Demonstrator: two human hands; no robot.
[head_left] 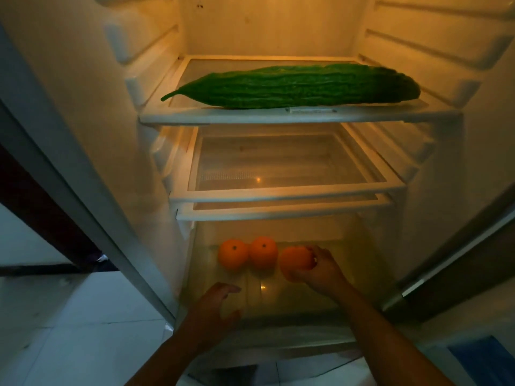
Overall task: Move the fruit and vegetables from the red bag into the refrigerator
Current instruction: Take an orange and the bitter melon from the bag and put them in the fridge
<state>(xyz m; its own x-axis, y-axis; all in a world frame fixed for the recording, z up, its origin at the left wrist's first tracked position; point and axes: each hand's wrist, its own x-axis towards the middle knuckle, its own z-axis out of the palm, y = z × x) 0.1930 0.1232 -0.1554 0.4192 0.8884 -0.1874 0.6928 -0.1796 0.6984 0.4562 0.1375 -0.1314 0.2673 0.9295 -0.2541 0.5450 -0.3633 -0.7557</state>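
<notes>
While the right hand (324, 270) curls round a round orange fruit (294, 261), that fruit sits just right of two more round oranges (262, 252) in the clear plastic btm drawer (306, 325) of the white refrigerator (83, 107). Row runs L to R, so the set-down spot looks straight below; can't tell if it's touching down yet. Left hand (216, 305) hangs spread, holding nothing, at the drawer's front-left. Long ridged green gourd (292, 86) lies crosswise on the top glass shelf (376, 114).
</notes>
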